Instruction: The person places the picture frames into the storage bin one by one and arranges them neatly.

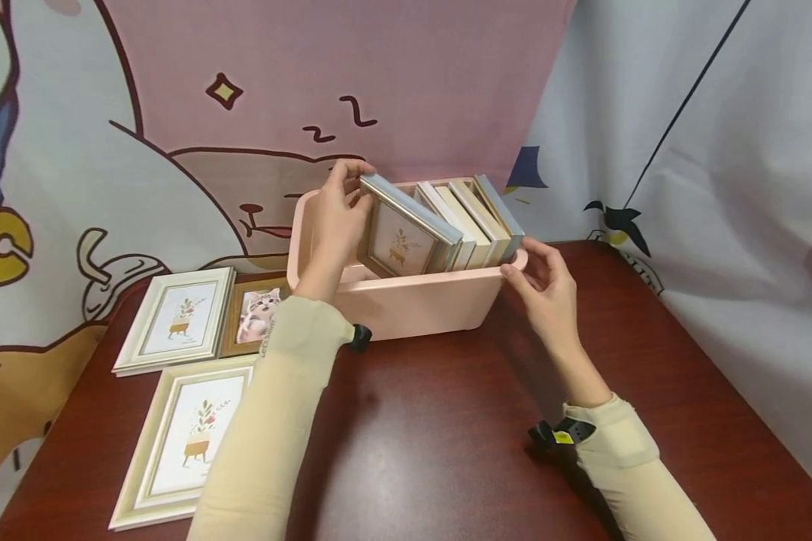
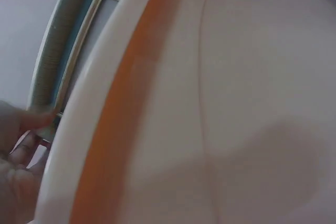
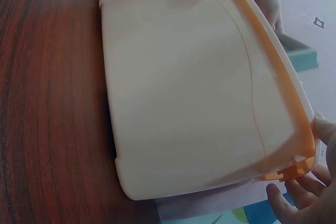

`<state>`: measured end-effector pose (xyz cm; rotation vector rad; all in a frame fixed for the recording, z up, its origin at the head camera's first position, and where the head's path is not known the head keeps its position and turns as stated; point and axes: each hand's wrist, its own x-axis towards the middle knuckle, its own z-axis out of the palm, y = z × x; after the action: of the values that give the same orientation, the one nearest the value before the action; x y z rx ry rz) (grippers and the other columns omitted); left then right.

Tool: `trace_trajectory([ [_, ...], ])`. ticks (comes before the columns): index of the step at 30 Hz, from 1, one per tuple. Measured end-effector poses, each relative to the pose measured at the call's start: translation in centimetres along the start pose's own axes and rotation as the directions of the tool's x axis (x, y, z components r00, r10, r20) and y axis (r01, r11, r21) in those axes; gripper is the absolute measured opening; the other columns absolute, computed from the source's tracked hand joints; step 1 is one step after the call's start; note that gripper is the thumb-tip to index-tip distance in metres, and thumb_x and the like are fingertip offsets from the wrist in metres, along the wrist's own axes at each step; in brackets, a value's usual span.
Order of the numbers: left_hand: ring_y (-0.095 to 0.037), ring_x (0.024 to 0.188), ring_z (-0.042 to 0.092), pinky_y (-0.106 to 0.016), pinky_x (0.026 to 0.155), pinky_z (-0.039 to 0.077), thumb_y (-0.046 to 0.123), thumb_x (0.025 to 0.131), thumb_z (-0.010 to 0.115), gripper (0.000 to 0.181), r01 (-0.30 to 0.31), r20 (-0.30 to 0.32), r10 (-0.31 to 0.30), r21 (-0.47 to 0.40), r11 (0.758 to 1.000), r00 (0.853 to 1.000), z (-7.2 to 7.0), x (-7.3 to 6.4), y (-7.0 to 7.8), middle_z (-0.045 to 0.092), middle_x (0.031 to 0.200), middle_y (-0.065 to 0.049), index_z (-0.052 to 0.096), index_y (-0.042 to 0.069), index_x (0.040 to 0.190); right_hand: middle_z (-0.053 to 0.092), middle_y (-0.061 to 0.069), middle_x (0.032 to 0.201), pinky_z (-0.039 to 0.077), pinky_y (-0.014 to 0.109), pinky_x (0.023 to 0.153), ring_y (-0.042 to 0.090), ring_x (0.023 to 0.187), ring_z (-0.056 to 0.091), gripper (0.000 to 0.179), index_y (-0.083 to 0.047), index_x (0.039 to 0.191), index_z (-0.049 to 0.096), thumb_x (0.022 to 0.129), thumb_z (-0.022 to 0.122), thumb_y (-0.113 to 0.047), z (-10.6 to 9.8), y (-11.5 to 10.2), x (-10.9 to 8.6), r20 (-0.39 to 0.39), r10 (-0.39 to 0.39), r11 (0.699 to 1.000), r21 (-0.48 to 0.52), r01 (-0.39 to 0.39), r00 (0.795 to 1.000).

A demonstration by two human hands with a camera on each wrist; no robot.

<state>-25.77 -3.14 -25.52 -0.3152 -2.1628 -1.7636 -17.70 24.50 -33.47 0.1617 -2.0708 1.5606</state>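
A pink plastic bin [image 1: 422,308] stands on the table with several picture frames inside, leaning to one side. My left hand [image 1: 338,214] pinches the upper left corner of the nearest frame, a blue-grey picture frame [image 1: 401,244] with a plant print, tilted in the bin. The same frame's corner [image 2: 50,77] shows past the bin wall [image 2: 220,98] in the left wrist view. At the bin's right end, my right hand [image 1: 544,289] grips the rim, thumb on the near side. The right wrist view shows those fingers [image 3: 302,195] around the rim's corner.
Left of the bin, two cream picture frames, one farther back [image 1: 176,319] and one nearer [image 1: 186,443], lie face up on the dark red table [image 1: 419,451]. Beside them lies a brown frame [image 1: 253,315] with a kitten picture, partly behind my left sleeve. Printed cloth [image 1: 413,75] hangs behind.
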Motion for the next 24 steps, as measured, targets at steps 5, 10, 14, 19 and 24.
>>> trace_trajectory([
  [5,-0.028,0.141,0.045,-0.036,0.118,0.039,-0.009,0.086,0.069,0.057,-0.025,0.076,0.028,-0.050,0.998,0.997,0.7,-0.1,-0.4,0.048,0.147,-0.015,0.046,0.004,0.137,0.059,0.011,0.137,0.051,0.008,0.089,0.001,0.118,0.060,0.049,-0.001,0.136,0.055,0.091,0.071,-0.006,0.0,0.2,-0.1,0.006,-0.004,1.000,-0.003,0.004,1.000],
  [10,-0.026,0.151,0.030,-0.036,0.125,0.025,0.002,0.083,0.077,0.084,-0.012,0.135,0.003,0.064,0.998,0.991,1.5,0.0,-0.8,0.031,0.161,-0.012,0.030,0.012,0.152,0.059,0.011,0.136,0.051,0.008,0.090,0.001,0.118,0.060,0.048,-0.001,0.136,0.055,0.091,0.071,-0.006,0.1,0.3,-0.1,0.003,-0.011,1.000,-0.004,0.011,1.000],
  [14,-0.024,0.157,0.005,-0.036,0.128,0.011,0.010,0.080,0.083,0.108,-0.016,0.169,-0.011,0.159,0.987,0.986,2.3,-0.1,-1.2,0.003,0.170,-0.011,0.011,0.014,0.160,0.059,0.011,0.136,0.051,0.008,0.090,0.001,0.118,0.060,0.048,-0.002,0.136,0.055,0.091,0.071,-0.007,0.1,0.3,0.0,0.007,-0.009,1.000,-0.008,0.009,1.000],
  [19,-0.027,0.157,-0.009,-0.042,0.129,0.006,0.021,0.082,0.083,0.123,0.062,0.204,-0.098,0.176,0.982,0.974,3.0,-0.6,-1.2,-0.017,0.168,-0.011,-0.012,0.015,0.160,0.059,0.011,0.136,0.051,0.008,0.089,0.001,0.118,0.060,0.048,-0.001,0.136,0.055,0.091,0.070,-0.006,0.1,0.2,0.0,0.007,-0.012,1.000,-0.004,0.012,1.000],
  [24,-0.031,0.153,0.023,-0.042,0.124,0.028,0.030,0.098,0.063,0.090,0.221,0.392,-0.235,0.081,0.972,0.890,3.5,-0.9,-0.8,0.010,0.168,-0.017,0.003,0.004,0.160,0.059,0.011,0.137,0.051,0.008,0.088,-0.002,0.115,0.060,0.048,0.000,0.136,0.055,0.091,0.070,-0.005,0.1,0.1,-0.1,0.002,-0.009,1.000,-0.005,0.009,1.000],
])
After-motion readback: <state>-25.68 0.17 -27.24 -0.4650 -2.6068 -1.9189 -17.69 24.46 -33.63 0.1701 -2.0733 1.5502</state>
